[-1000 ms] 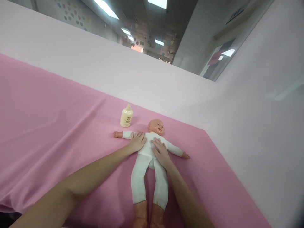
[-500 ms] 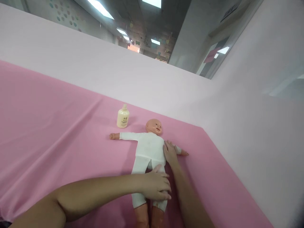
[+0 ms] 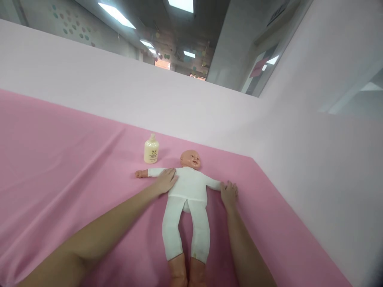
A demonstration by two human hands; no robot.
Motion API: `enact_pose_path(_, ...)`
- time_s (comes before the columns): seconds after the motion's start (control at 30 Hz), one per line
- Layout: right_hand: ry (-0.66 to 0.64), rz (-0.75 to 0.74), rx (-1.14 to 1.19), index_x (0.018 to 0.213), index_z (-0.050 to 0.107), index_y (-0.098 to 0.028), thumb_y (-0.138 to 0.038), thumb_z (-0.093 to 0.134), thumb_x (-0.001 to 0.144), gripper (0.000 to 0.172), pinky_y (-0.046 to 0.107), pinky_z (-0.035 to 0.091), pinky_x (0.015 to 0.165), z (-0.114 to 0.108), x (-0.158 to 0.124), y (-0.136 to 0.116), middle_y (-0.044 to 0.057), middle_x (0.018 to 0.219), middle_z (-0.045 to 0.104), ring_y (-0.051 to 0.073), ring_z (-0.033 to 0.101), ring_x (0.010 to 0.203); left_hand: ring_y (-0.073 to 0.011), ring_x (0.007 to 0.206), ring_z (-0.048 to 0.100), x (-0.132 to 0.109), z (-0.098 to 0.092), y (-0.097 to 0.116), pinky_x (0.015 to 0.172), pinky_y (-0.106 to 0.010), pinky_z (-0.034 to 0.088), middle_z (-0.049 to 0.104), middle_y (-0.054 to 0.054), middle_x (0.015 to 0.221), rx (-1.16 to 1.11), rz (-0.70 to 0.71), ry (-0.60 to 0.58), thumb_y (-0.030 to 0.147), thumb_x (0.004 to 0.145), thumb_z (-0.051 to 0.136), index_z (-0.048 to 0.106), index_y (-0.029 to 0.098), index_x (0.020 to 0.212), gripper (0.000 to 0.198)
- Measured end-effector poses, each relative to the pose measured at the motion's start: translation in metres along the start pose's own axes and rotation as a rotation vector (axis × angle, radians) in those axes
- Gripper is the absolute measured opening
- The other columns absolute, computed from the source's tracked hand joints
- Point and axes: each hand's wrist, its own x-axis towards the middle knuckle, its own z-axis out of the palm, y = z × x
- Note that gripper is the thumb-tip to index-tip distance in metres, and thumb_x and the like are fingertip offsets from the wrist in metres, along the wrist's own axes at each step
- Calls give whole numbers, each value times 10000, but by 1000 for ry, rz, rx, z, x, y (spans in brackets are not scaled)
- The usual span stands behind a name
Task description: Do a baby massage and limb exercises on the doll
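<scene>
A baby doll point(image 3: 190, 185) in a white long-sleeved suit lies on its back on pink cloth, with arms spread and head at the far end. My left hand point(image 3: 167, 180) rests fairly flat, fingers outstretched, over the doll's shoulder and upper arm on the left side. On the other side, my right hand point(image 3: 229, 194) is curled over the end of the doll's outstretched arm and covers the doll's hand. Just beyond the doll's left-side arm stands a cream-coloured pump bottle point(image 3: 151, 152) with small dark print.
Pink cloth point(image 3: 89, 159) with folds at the left covers the surface. White walls point(image 3: 134, 99) rise behind it and along the right. Above the back wall, a window point(image 3: 179, 40) shows a room with ceiling lights.
My left hand has moved from above the doll's legs up to its left-side shoulder. My right hand has slid outward from the doll's upper arm to its hand. The view has shifted slightly.
</scene>
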Motion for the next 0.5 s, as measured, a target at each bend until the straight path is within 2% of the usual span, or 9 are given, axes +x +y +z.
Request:
enact_pose_path(0.07, 29, 26, 42, 1524, 432, -53, -518, 441, 941, 745, 577, 210, 1207, -1, 4, 2, 295, 1656, 234, 422, 178, 1560, -317, 1396, 495, 4, -6, -21, 1218, -545, 251, 602, -125, 1465, 122, -46, 41, 419, 1045, 326, 613, 214, 1334, 456)
enact_pose_path(0.13, 59, 49, 104, 1531, 407, -42, -501, 481, 916, 771, 517, 235, 1216, -1, 8, 3, 294, 1647, 249, 399, 173, 1568, -345, 1319, 544, 6, -13, -37, 1191, -577, 247, 666, -143, 1360, 155, -122, 73, 413, 1031, 340, 659, 207, 1251, 439)
enact_pose_path(0.23, 109, 98, 224, 1546, 354, -43, -444, 516, 870, 802, 448, 292, 1208, -1, 13, 4, 275, 1648, 237, 367, 209, 1561, -371, 1261, 566, 6, -20, -53, 1154, -608, 258, 703, -162, 1274, 160, -217, 117, 400, 1020, 335, 695, 180, 1155, 443)
enact_pose_path(0.33, 162, 171, 392, 1570, 261, -65, -399, 506, 837, 842, 442, 350, 1190, -1, 18, 8, 260, 1638, 236, 357, 265, 1537, -374, 1212, 595, 6, -24, -63, 1132, -599, 286, 721, -166, 1230, 130, -266, 158, 372, 1009, 345, 716, 161, 1097, 436)
enact_pose_path(0.43, 167, 211, 676, 1564, 195, -146, -389, 473, 844, 809, 471, 468, 1111, 0, 21, 14, 207, 1487, 446, 318, 469, 1411, -377, 1213, 598, 5, -26, -75, 1141, -603, 280, 710, -176, 1248, 79, -344, 232, 345, 1001, 350, 717, 159, 1096, 423)
enact_pose_path(0.5, 108, 176, 947, 1477, 308, -211, -379, 466, 854, 664, 464, 561, 1002, 2, 23, 16, 122, 1268, 598, 273, 626, 1219, -398, 1283, 548, 3, -27, -83, 1152, -626, 265, 659, -200, 1329, 35, -411, 309, 327, 1005, 324, 696, 152, 1141, 433)
